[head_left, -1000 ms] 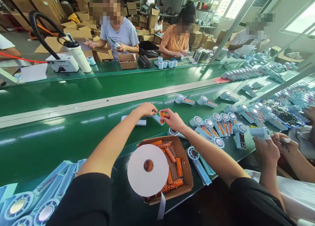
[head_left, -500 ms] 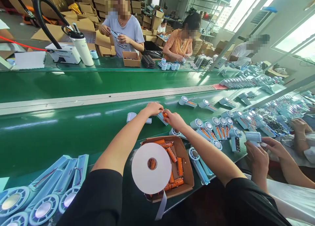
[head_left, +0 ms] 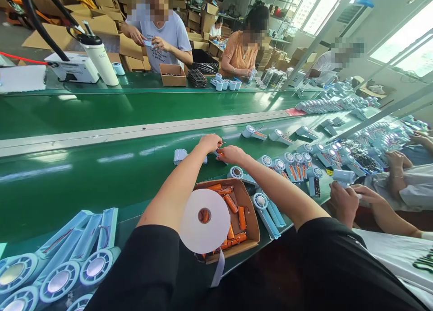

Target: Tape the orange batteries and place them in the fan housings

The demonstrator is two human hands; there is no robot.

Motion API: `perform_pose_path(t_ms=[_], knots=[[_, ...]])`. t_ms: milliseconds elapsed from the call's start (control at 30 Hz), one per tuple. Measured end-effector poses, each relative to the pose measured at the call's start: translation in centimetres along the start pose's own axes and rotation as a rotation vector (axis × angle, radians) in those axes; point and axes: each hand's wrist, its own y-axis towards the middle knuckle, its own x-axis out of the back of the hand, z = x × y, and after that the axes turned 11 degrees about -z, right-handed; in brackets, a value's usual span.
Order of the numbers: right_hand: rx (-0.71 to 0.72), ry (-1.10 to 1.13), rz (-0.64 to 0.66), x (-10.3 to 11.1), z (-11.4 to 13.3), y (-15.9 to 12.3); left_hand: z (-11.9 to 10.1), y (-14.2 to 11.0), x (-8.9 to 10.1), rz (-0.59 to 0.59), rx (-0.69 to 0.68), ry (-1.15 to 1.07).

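Blue fans (head_left: 60, 280) lie at 8 o'clock on the green surface (head_left: 84, 189). At 10 o'clock stands a white cup (head_left: 100, 63), dark marks on its side too small to read, sticks poking from its top. At 11 o'clock, a co-worker's pale shirt (head_left: 169, 39) bears lines of print, unreadable; before it sits a small box (head_left: 173, 79) of dark bits. A white roll (head_left: 191, 223) at 6 o'clock hides the left part of an open carton (head_left: 255, 241) holding loose orange cells, some with dark wires. Near the centre, the left hand (head_left: 211, 142) is bent; whether its fingers grip anything, I cannot tell. Just beside it, an orange cell (head_left: 219, 153) shows at the right hand (head_left: 233, 154), whose fingers are closed on it. More fans (head_left: 295, 160) lie towards 3 o'clock. At 4 o'clock, a white shirt (head_left: 402, 252) carries a dark green print, also unreadable.
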Motion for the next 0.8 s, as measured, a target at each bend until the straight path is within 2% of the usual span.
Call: perform_pose_path(t_ms=[167,267,333,400,467,500,533,600,633,700,800], knots=[[-0.003,-0.039,0.01,1.0,1.0,0.2,-2.1,-0.3,0.9,-0.038,0.023,0.022],[0.031,-0.016,-0.016,2.1,0.4,-0.2,-3.7,-3.3,2.0,-0.127,-0.023,0.024],[0.042,0.023,-0.07,2.7,-0.6,-1.0,-4.0,-7.8,2.8,-0.177,-0.09,0.014],[0.022,0.074,-0.15,3.1,-1.8,-2.5,-3.5,-14.2,3.4,-0.144,-0.216,-0.01],[-0.008,0.123,-0.249,3.1,-2.8,-5.2,-2.4,-21.8,3.6,0.058,-0.492,-0.044],[-0.019,0.186,-0.323,3.0,-3.0,-7.1,-1.8,-25.5,3.6,0.104,-0.528,-0.001],[-0.023,0.29,-0.399,2.7,-2.9,-9.2,-1.2,-28.9,3.4,0.087,-0.488,0.061],[-0.011,0.614,-0.509,1.6,-1.6,-14.3,-0.5,-34.3,2.6,-0.002,-0.368,0.124],[0.009,0.794,-0.483,0.8,-0.3,-16.9,-0.4,-36.3,2.1,-0.089,-0.306,0.122],[0.066,1.084,-0.296,-1.0,3.2,-21.8,-0.8,-38.7,1.3,-0.317,-0.216,0.074],[0.222,1.329,0.002,-3.7,9.2,-27.0,-1.8,-40.0,0.6,-0.67,-0.131,0.04]])
